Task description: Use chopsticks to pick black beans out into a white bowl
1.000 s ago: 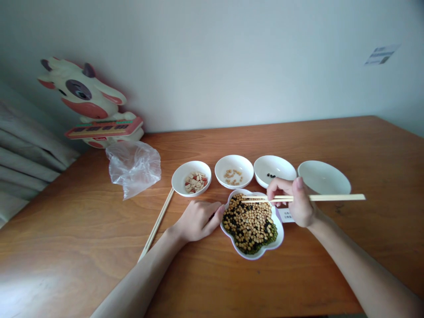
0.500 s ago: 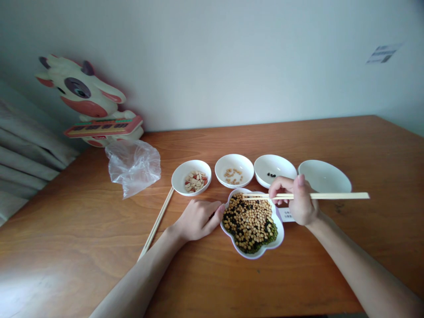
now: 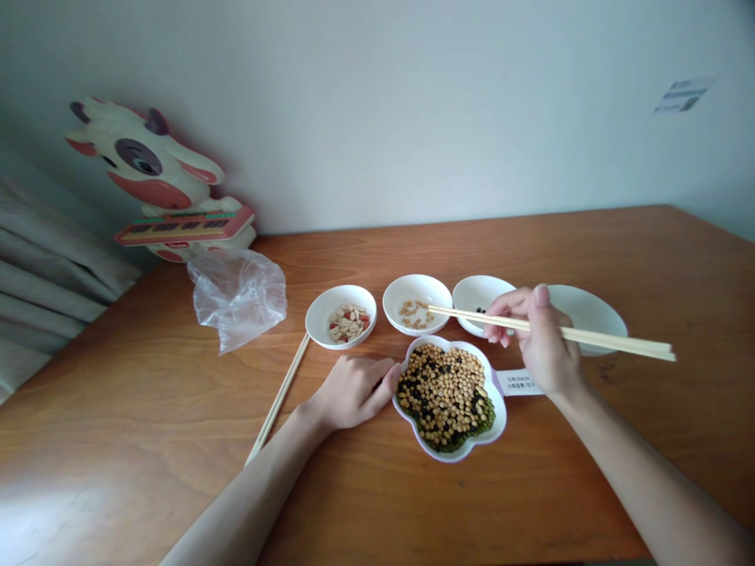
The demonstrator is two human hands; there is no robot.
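Chopsticks [image 3: 554, 331] pinched in right hand [image 3: 546, 346], left hand [image 3: 354, 391] loosely curled beside bean dish [image 3: 499, 417]

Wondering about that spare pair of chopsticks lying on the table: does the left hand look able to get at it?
Probably yes: the left hand rests beside the spare chopsticks, with only bare table between.
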